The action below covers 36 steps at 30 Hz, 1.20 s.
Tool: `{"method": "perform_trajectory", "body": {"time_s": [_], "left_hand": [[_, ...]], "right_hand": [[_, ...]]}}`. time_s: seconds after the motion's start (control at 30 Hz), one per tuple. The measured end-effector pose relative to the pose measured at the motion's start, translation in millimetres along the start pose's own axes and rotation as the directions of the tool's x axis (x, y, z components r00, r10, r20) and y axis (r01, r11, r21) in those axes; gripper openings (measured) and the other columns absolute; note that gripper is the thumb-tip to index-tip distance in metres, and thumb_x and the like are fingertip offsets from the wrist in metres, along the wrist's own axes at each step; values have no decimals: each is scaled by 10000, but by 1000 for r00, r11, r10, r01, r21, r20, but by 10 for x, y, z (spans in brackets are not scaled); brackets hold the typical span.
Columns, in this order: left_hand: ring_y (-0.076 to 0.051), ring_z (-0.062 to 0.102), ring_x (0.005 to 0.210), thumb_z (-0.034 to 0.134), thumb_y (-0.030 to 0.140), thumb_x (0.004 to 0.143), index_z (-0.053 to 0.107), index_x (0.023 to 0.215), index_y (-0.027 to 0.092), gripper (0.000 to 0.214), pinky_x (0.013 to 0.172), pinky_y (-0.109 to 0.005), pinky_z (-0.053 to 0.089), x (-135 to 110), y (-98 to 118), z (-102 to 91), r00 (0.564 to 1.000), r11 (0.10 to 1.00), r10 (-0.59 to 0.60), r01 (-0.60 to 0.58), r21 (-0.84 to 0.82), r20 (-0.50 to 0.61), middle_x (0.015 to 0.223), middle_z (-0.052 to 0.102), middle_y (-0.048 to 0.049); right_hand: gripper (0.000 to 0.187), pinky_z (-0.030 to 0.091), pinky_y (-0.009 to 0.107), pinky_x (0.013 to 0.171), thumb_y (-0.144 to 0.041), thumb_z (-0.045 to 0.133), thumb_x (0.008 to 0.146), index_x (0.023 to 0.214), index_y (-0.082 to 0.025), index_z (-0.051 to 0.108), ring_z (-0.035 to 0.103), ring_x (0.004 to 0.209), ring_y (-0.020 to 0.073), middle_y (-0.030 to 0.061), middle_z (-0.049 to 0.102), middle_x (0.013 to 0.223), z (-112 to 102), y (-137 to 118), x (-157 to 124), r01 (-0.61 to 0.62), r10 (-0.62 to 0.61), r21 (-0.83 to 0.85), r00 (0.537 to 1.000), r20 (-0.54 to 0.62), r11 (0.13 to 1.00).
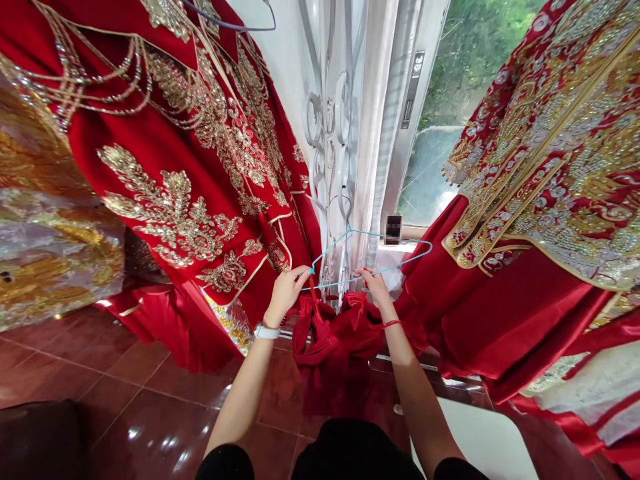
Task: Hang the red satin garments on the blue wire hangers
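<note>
At the far left of the frame, a gold and silver brocade garment hung in folds above the dark red floor tiles. Beside it, across the upper left, hung a red gown with gold beaded embroidery and looping bead strands, probably suspended so that its heavy beadwork lay flat and uncrushed.

At lower centre, the left hand, with a white watch on its wrist, pinched one end of a light blue hanger between nearly closed fingers. The right hand, with a red string bracelet at its wrist, gripped the hanger's lower bar with curled fingers. Held between the hands, the hanger stayed spread above a bunched red cloth, which sagged just below it, seemingly hanging from it.

Behind them stood a white metal scroll grille before a window. At the right, a red jacket densely worked in gold and silver hung open to display its embroidery.
</note>
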<state>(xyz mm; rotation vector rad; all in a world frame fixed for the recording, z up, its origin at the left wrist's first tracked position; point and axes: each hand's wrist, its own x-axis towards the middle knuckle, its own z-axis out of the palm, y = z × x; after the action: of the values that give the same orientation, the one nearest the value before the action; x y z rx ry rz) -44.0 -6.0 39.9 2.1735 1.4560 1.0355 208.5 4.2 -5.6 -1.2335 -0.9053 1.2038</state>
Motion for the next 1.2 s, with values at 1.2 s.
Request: {"method": "perform_trajectory", "body": {"time_s": [1.2], "left_hand": [[-232,595,805,433,426,978,606,750,209,360,826,-368,470,213,8,-103,992,993,113,-114,-23,-59,796,662,-68]], "right_hand": [[398,637,440,781,-480,861,606,887,-203,809,760,916,296,82,803,884,-1451,-460,52,429,-426,-31,883,-197,903]]}}
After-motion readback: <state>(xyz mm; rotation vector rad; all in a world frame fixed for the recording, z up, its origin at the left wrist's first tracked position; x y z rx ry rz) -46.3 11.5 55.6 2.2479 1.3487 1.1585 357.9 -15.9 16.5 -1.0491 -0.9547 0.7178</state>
